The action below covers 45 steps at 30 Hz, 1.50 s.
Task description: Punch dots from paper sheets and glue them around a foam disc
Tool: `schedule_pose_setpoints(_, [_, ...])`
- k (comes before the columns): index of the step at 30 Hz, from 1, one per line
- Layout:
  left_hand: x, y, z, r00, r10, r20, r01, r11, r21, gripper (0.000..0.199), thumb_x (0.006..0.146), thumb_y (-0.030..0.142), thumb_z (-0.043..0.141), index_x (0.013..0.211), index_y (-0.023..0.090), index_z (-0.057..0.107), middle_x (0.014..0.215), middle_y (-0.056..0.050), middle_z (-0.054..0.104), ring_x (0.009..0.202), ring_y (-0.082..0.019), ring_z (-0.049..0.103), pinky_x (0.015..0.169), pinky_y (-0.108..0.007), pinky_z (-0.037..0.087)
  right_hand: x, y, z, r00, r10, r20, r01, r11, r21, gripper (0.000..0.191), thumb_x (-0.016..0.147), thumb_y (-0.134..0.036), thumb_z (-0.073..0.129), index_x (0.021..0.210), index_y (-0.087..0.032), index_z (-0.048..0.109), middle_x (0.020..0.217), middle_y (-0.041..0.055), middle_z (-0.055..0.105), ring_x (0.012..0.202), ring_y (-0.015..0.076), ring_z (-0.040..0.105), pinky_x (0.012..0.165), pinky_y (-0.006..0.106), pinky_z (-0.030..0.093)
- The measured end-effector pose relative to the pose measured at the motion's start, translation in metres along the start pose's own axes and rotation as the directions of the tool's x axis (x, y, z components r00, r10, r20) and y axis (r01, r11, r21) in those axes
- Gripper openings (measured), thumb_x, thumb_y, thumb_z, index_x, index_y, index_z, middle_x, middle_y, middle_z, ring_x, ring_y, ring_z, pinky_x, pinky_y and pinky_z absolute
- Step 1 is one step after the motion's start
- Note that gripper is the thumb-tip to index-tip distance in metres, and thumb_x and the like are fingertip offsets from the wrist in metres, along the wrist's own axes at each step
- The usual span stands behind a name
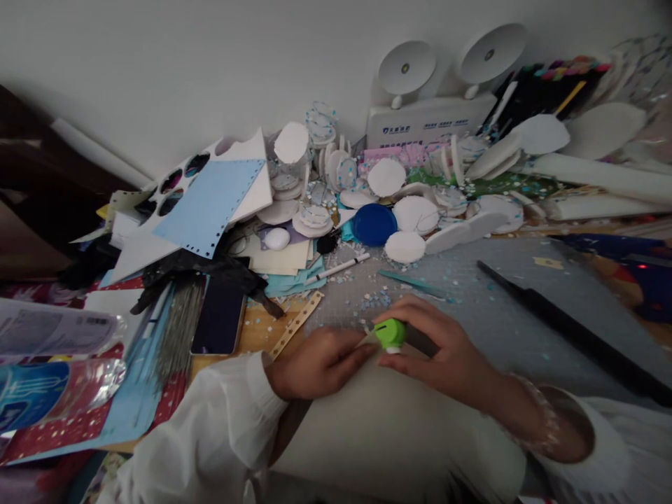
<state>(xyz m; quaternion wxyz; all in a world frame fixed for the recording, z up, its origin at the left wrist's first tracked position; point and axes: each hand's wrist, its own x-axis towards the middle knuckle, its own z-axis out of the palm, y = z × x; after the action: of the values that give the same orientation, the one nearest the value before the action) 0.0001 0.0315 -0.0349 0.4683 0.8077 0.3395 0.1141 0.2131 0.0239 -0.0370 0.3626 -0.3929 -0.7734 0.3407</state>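
Head view: your right hand (446, 350) pinches a green punch (390, 334) between thumb and fingers, near the grey mat (514, 336); your left hand (320, 362), its fingers drawn together, pinches pale paper (372, 339) that reaches the punch's left side; a strip with small holes (297, 324) lies just beyond your left wrist; bluish scraps (367, 301) dot the mat.

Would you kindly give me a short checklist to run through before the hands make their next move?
1. Green punch held in the right hand: ok.
2. Pale paper pinched by the left hand: ok.
3. Paper lined up inside the punch: cannot tell, fingers and punch hide it.
4. Grey mat free of scraps: not ok, small bits lie scattered.
5. Long black tool apart from both hands: ok.
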Motion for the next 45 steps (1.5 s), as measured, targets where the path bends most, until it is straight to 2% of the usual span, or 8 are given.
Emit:
schedule_pose_setpoints(4, [0.000, -0.002, 0.001, 1.000, 0.027, -0.001, -0.027, 0.999, 0.040, 0.033, 0.099, 0.031, 0.034, 0.075, 0.016, 0.051, 0.062, 0.004, 0.046, 0.055, -0.008, 0.042, 0.054, -0.021, 0.029, -0.001, 0.001, 0.004, 1.000, -0.007, 0.014, 0.008, 1.000, -0.017, 0.029, 0.078, -0.028, 0.072, 0.104, -0.021, 0.060, 0.095, 0.0056, 0.061, 0.090, 0.0203, 0.059, 0.080, 0.033, 0.048])
schedule_pose_setpoints(10, [-0.001, -0.004, 0.002, 0.998, 0.055, -0.012, -0.054, 0.997, 0.063, 0.028, 0.097, 0.027, 0.036, 0.079, 0.016, 0.053, 0.064, 0.002, 0.052, 0.056, -0.010, 0.047, 0.054, -0.021, 0.031, 0.001, 0.001, 0.005, 0.986, -0.004, 0.166, -0.024, 0.986, 0.166, 0.034, 0.079, -0.039, 0.072, 0.104, -0.019, 0.060, 0.096, 0.0054, 0.062, 0.091, 0.0193, 0.059, 0.080, 0.031, 0.048])
schedule_pose_setpoints(14, [-0.001, -0.006, 0.001, 0.997, 0.074, -0.003, -0.074, 0.996, 0.051, 0.025, 0.097, 0.025, 0.036, 0.083, 0.016, 0.055, 0.068, 0.000, 0.058, 0.060, -0.011, 0.051, 0.057, -0.021, 0.035, 0.001, 0.003, 0.001, 0.977, -0.043, 0.210, 0.011, 0.988, 0.151, 0.034, 0.080, -0.036, 0.071, 0.108, -0.019, 0.060, 0.100, 0.0057, 0.063, 0.096, 0.0187, 0.059, 0.085, 0.030, 0.047])
schedule_pose_setpoints(18, [-0.002, -0.009, 0.002, 0.999, 0.053, 0.010, -0.053, 0.999, -0.006, 0.028, 0.098, 0.028, 0.035, 0.086, 0.015, 0.057, 0.072, -0.001, 0.060, 0.064, -0.012, 0.053, 0.060, -0.021, 0.038, 0.000, 0.006, -0.002, 0.965, -0.049, 0.256, 0.023, 0.994, 0.105, 0.044, 0.077, -0.036, 0.075, 0.115, -0.021, 0.059, 0.108, 0.0066, 0.063, 0.104, 0.0200, 0.058, 0.090, 0.031, 0.046])
schedule_pose_setpoints(25, [-0.001, -0.006, 0.001, 0.999, 0.038, 0.001, -0.038, 0.999, -0.007, 0.032, 0.098, 0.031, 0.036, 0.075, 0.015, 0.052, 0.061, 0.003, 0.047, 0.055, -0.009, 0.044, 0.054, -0.021, 0.032, -0.001, 0.005, -0.002, 0.975, -0.045, 0.216, 0.019, 0.992, 0.122, 0.037, 0.078, -0.036, 0.073, 0.111, -0.021, 0.061, 0.104, 0.0063, 0.065, 0.099, 0.0203, 0.060, 0.087, 0.032, 0.048])
schedule_pose_setpoints(35, [0.001, -0.002, 0.001, 0.994, 0.110, 0.005, -0.110, 0.989, 0.100, 0.033, 0.098, 0.028, 0.035, 0.072, 0.016, 0.051, 0.060, 0.002, 0.051, 0.054, -0.010, 0.046, 0.052, -0.022, 0.030, -0.001, 0.005, 0.001, 0.982, -0.001, 0.190, -0.017, 0.996, 0.091, 0.032, 0.076, -0.035, 0.075, 0.102, -0.020, 0.063, 0.091, 0.0032, 0.063, 0.085, 0.0178, 0.060, 0.076, 0.029, 0.047])
schedule_pose_setpoints(42, [0.000, 0.001, 0.001, 0.998, 0.054, 0.016, -0.055, 0.990, 0.127, 0.033, 0.096, 0.028, 0.036, 0.070, 0.016, 0.052, 0.057, 0.002, 0.051, 0.051, -0.010, 0.044, 0.051, -0.024, 0.027, -0.002, 0.002, 0.006, 0.987, -0.049, 0.155, 0.040, 0.998, 0.057, 0.023, 0.083, -0.032, 0.068, 0.099, -0.019, 0.059, 0.086, 0.0037, 0.060, 0.080, 0.0176, 0.057, 0.072, 0.029, 0.046])
schedule_pose_setpoints(45, [-0.001, 0.005, -0.001, 1.000, -0.004, 0.011, 0.003, 0.991, 0.131, 0.023, 0.088, 0.037, 0.051, 0.082, 0.016, 0.058, 0.066, 0.001, 0.058, 0.057, -0.012, 0.051, 0.052, -0.023, 0.030, -0.002, 0.000, 0.005, 0.990, -0.060, 0.130, 0.050, 0.996, 0.076, 0.020, 0.085, -0.032, 0.064, 0.099, -0.019, 0.058, 0.085, 0.0038, 0.057, 0.078, 0.0175, 0.055, 0.069, 0.029, 0.045])
